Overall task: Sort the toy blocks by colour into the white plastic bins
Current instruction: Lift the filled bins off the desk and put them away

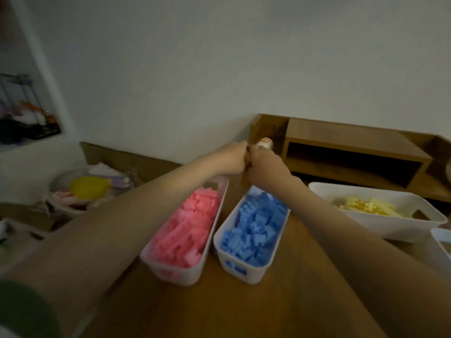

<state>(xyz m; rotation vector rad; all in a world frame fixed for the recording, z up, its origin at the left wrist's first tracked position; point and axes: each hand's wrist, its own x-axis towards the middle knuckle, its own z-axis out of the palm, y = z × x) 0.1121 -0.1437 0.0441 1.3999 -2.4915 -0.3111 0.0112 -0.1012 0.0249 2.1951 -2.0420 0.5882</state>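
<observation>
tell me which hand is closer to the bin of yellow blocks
Right. The right hand is up and left of the bin of yellow blocks; the left hand, pressed against the right, is farther left.

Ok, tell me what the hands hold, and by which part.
That cannot be told. The left hand and right hand meet with fingers curled, and anything between them is hidden.
</observation>
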